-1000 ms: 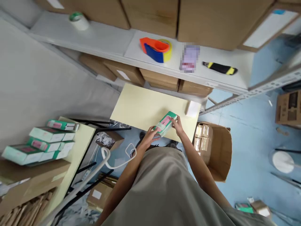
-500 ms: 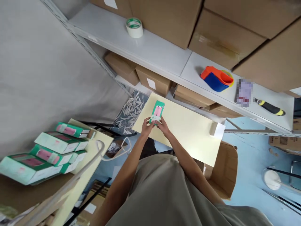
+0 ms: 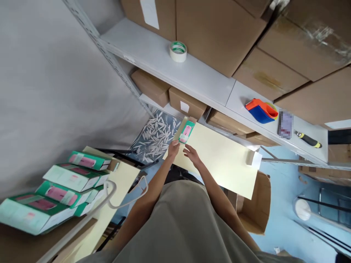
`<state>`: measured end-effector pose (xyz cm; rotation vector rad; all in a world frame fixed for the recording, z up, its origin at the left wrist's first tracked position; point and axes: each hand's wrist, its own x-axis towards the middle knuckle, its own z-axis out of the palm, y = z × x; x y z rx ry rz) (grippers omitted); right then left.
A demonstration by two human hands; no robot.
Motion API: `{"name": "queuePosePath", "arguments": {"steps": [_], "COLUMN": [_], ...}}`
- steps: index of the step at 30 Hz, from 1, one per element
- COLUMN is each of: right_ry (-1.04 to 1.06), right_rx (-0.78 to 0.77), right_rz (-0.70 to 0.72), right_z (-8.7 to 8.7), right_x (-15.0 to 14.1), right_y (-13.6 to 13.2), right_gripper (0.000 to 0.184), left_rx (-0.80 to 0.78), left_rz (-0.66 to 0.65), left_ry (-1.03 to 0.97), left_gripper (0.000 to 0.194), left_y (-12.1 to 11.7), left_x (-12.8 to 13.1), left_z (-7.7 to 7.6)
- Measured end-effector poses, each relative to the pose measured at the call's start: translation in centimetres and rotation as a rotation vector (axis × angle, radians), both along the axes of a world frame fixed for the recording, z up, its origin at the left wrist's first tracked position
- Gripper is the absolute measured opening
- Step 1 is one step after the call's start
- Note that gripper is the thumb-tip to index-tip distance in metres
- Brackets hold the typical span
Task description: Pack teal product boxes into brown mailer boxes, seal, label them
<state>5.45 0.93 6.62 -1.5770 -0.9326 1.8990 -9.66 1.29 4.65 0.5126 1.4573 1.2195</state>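
Observation:
A green box with a pink picture on its front is at the far left end of the pale yellow table. My left hand is at the box's near left corner, fingers slightly bent; whether it still touches the box is hard to make out. Just below the near right corner, my right hand has its fingers apart and holds nothing. A strip of brown cardboard shows at the box's far end.
Several similar green boxes are stacked on the left. The shelf ahead carries a tape roll, an orange and blue tape dispenser, a blurred phone-like item and a utility knife. An open carton stands at right.
The green box has shifted toward the table's far left corner. Both hands held it before; the right has let go and the left has slid back to its corner. The view has turned leftward.

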Motion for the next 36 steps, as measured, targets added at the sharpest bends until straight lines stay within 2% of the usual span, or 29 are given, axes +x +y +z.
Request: {"name": "queuePosePath", "arguments": {"steps": [5, 10, 16, 20, 28, 32, 36], "right_ry": [0.075, 0.114, 0.202, 0.291, 0.384, 0.414, 0.443], "right_rx": [0.059, 0.060, 0.076, 0.111, 0.143, 0.174, 0.237], "right_rz": [0.215, 0.476, 0.776, 0.923, 1.201, 1.306, 1.409], "right_z": [3.0, 5.0, 6.4, 8.1, 11.6, 12.8, 13.3], "right_x": [1.6, 1.2, -4.0, -8.2, -13.4, -17.3, -22.6], "right_y": [-2.9, -4.4, -6.3, -9.4, -17.5, -22.9, -29.7], "right_gripper": [0.049, 0.055, 0.056, 0.051, 0.043, 0.042, 0.041], "left_rx": [-0.041, -0.047, -0.069, -0.067, 0.044, 0.124, 0.203], "left_rz": [0.229, 0.531, 0.897, 1.111, 1.414, 1.622, 1.780], "left_ry": [0.019, 0.060, 0.091, 0.089, 0.160, 0.158, 0.158], "left_gripper": [0.060, 0.064, 0.077, 0.079, 0.060, 0.057, 0.051], "left_y": [-5.6, -15.2, -27.6, -33.2, -41.4, -47.6, -55.1], "left_x": [-1.6, -3.6, -4.2, -4.3, -7.2, -9.5, -12.2], "left_z": [2.4, 5.7, 9.7, 11.5, 12.7, 12.5, 11.9]}}
